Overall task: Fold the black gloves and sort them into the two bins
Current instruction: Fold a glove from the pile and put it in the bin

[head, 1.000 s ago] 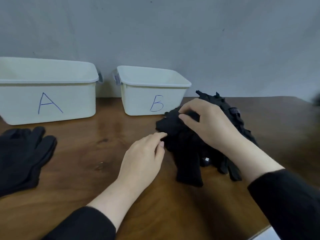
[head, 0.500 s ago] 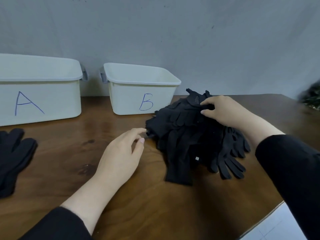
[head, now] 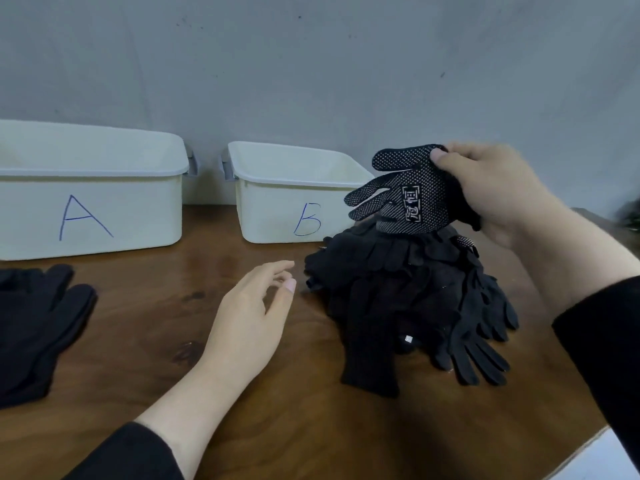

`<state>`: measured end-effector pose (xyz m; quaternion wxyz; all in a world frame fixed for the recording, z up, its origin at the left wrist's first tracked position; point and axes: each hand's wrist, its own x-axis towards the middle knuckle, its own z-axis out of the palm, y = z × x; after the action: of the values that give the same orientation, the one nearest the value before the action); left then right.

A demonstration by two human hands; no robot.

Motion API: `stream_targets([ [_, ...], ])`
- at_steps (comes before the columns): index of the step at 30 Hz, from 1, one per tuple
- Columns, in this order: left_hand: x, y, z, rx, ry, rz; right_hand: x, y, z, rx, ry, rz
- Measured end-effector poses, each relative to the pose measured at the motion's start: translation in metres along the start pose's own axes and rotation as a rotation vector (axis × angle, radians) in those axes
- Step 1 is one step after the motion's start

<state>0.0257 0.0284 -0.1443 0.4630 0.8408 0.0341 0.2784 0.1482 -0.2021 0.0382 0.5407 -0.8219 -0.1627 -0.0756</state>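
A heap of black gloves (head: pixel 412 299) lies on the wooden table right of centre. Above it, my right hand (head: pixel 495 192) grips a black glove with white grip dots (head: pixel 405 192), lifted clear of the heap with its fingers pointing left. My left hand (head: pixel 252 317) hovers low over the table just left of the heap, fingers relaxed and holding nothing. Two white bins stand at the back: bin A (head: pixel 90 216) on the left and bin B (head: pixel 277 209) beside it. Nothing shows inside either bin from here.
Another small pile of plain black gloves (head: pixel 34 323) lies at the table's left edge. The table's front right corner (head: pixel 588 441) is close to the heap. A grey wall stands right behind the bins.
My right hand has pulled the dotted glove up off the heap and raised it. My left hand has stayed beside the heap. The view has shifted a little.
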Motion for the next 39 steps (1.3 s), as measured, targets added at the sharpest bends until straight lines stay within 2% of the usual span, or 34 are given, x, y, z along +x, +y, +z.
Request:
stream_targets([
  [2,0.003,0.005,0.0,-0.153,0.046,-0.043,-0.014,-0.011,0.012,0.174,-0.149,0.118],
  [6,0.012,0.018,-0.001,-0.551,0.05,-0.07,-0.033,-0.014,0.037,0.241,-0.419,0.278],
  [11,0.008,0.008,-0.025,-0.741,-0.153,-0.245,-0.052,-0.011,0.09,0.275,-0.637,0.376],
  [15,-0.001,-0.005,-0.043,-0.704,-0.183,-0.368,-0.06,-0.006,0.119,0.214,-0.714,0.449],
  [20,-0.004,-0.008,-0.064,-0.616,-0.016,-0.452,-0.063,-0.004,0.127,0.286,-0.799,0.486],
  [22,-0.005,-0.01,-0.075,-0.65,0.052,-0.461,-0.065,-0.006,0.13,0.354,-0.951,0.448],
  [24,-0.007,-0.013,-0.086,-0.675,0.09,-0.454,-0.065,-0.004,0.139,0.319,-1.072,0.39],
  [26,-0.008,-0.016,-0.095,-0.663,0.113,-0.453,-0.064,0.002,0.153,0.242,-1.007,0.351],
  [31,-0.011,-0.02,-0.112,-0.629,0.179,-0.434,-0.059,-0.006,0.171,0.119,-0.685,0.132],
  [35,-0.013,-0.036,-0.132,-0.279,0.369,-0.32,-0.039,-0.027,0.182,0.033,-0.499,-0.049],
  [37,-0.017,-0.044,-0.147,-0.144,0.475,-0.278,-0.029,-0.039,0.191,-0.094,-0.431,-0.178],
  [39,-0.023,-0.046,-0.163,-0.009,0.502,-0.263,-0.018,-0.049,0.199,-0.214,-0.318,-0.315],
])
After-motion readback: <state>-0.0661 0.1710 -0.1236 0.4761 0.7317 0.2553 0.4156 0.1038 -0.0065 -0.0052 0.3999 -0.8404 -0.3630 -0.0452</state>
